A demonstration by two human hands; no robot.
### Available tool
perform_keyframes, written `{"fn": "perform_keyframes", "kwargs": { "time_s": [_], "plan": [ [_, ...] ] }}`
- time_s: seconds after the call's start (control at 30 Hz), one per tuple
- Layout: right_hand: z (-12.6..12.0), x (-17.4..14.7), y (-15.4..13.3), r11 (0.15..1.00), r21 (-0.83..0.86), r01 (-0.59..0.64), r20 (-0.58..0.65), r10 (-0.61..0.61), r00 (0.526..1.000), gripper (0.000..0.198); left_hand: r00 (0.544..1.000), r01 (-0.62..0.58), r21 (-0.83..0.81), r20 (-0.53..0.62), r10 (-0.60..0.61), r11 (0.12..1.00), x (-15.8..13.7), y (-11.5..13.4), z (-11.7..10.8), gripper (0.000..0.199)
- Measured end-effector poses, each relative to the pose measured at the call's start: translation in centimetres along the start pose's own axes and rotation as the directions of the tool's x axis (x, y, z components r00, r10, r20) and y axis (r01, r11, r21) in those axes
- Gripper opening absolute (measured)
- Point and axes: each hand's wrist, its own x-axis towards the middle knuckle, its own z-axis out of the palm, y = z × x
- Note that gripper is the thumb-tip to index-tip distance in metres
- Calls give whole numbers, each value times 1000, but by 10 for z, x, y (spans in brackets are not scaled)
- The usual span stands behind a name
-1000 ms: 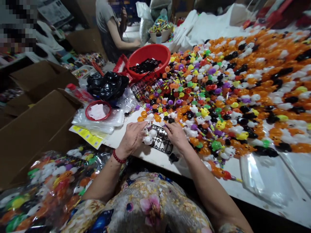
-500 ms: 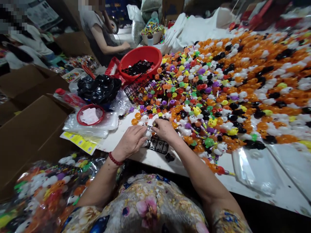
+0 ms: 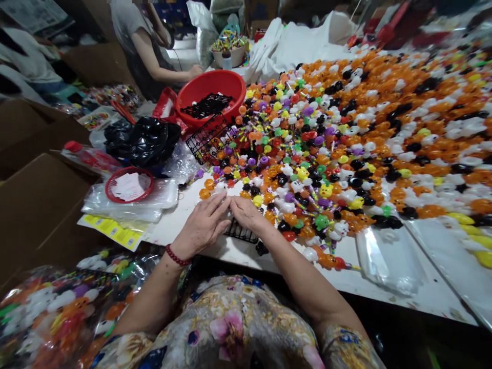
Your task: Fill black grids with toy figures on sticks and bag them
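Observation:
Both hands lie close together over a black plastic grid rack [image 3: 242,233] on the table's near edge. My left hand [image 3: 205,223] rests with its fingers stretched out; a red bead bracelet circles the wrist. My right hand [image 3: 248,214] lies flat over the rack from the other side, its fingertips touching or nearly touching the left ones. Whatever is beneath the palms is hidden. Orange toy heads [image 3: 205,192] sit just beyond my left fingers, and a small black piece [image 3: 262,249] lies beside the rack.
A large heap of colourful toy heads and sticks [image 3: 303,148] spreads over the table. Behind it stands a red basin [image 3: 240,100] holding black racks. To the left are a small red basket [image 3: 148,193], plastic bags and cardboard boxes [image 3: 42,205]. Another person [image 3: 142,51] works beyond.
My right hand has gone from pinching at the rack's far side to lying flat across it. My left hand has moved slightly inward over the rack. The view has shifted a little.

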Motion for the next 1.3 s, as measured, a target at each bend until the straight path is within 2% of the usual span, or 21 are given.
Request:
{"fn": "perform_keyframes", "kwargs": {
  "time_s": [0.1,0.17,0.27,0.33,0.37,0.43,0.5,0.53,0.6,0.67,0.77,0.87,0.97,1.03,1.13,1.23,1.3],
  "plan": [
    [3,-6,0,1000,-17,-26,2,26,1000,39,999,0,44,36,-2,999,1,1,0,53],
    [1,-11,3,996,-78,-31,-21,30,999,36,999,3,56,36,-5,998,2,2,1,48],
    [-14,-22,17,983,-174,-65,-103,47,994,28,1000,17,60,10,-17,998,3,2,1,43],
    [-29,-31,31,952,-271,-144,-186,96,978,28,1000,19,62,-2,-19,998,4,2,2,42],
    [-37,-35,39,913,-358,-196,-226,119,967,27,1000,17,64,-9,-16,998,4,2,3,42],
    [-48,-42,52,781,-559,-278,-271,145,952,27,1000,16,63,-27,-14,998,3,1,4,42],
    [-53,-45,62,638,-716,-285,-258,138,956,26,999,20,52,-41,-18,998,3,2,5,41],
    [-53,-45,65,599,-755,-267,-239,127,963,26,999,23,44,-43,-21,999,3,2,6,41],
    [-50,-43,68,564,-790,-241,-218,108,970,27,999,27,34,-41,-26,999,3,3,6,40],
    [-47,-40,66,567,-785,-250,-232,105,967,24,999,26,39,-39,-25,999,3,3,6,40],
    [-46,-38,60,627,-716,-306,-322,92,942,20,999,17,62,-48,-14,998,2,4,6,39],
    [-46,-39,52,765,-558,-321,-422,71,904,21,998,1,66,-56,3,998,2,3,6,40],
    [-42,-39,45,932,-265,-245,-401,125,908,21,999,3,51,-53,-1,999,3,3,7,40],
    [-37,-37,42,977,-48,-206,-349,177,920,20,998,12,46,-54,-10,999,3,2,8,40],
    [-27,-32,41,949,236,-211,-247,269,931,19,999,17,46,-52,-14,999,3,2,7,40],
    [-14,-26,44,859,450,-244,-135,335,932,19,999,17,52,-45,-15,998,3,2,6,40],
    [-6,-22,47,805,545,-233,-91,334,938,21,999,16,57,-44,-13,998,3,1,6,41]
  ]
}}
